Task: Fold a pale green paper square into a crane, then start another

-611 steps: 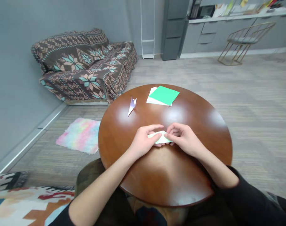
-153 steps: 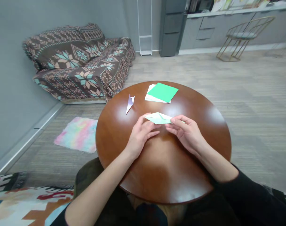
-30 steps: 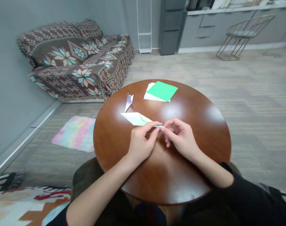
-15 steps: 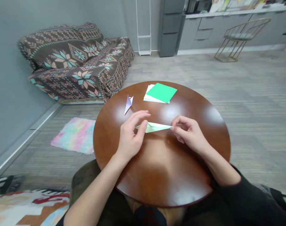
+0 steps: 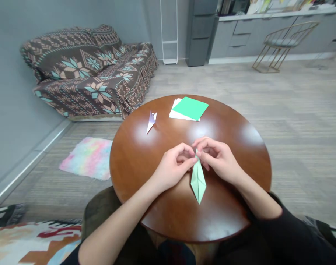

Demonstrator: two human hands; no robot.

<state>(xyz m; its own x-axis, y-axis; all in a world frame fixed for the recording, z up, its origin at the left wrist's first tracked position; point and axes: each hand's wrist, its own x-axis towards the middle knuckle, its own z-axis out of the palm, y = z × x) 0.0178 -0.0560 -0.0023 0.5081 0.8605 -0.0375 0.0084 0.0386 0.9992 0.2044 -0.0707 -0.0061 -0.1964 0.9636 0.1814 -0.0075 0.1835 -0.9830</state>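
A pale green folded paper (image 5: 198, 181), shaped like a long narrow kite, points its wider end toward me above the round brown table (image 5: 168, 217). My left hand (image 5: 177, 163) is closed at the paper's far, thin end, thumb and fingers pinching its left side. Right beside it, my right hand (image 5: 216, 156) pinches the same tip between thumb and forefinger. The fingers partly hide that tip. Farther off on the left of the table lies a purple and white folded paper figure (image 5: 151, 122).
A bright green sheet (image 5: 190, 108) lies on a stack of white paper (image 5: 181, 116) at the table's far side. A patterned sofa (image 5: 93, 73) stands back left, with a fluffy pastel rug (image 5: 86, 158) on the floor. A gold-framed chair (image 5: 284, 43) is at the back right.
The green paper has turned from lying crosswise to pointing toward me. My left hand has moved right to its far tip, close to my right hand.
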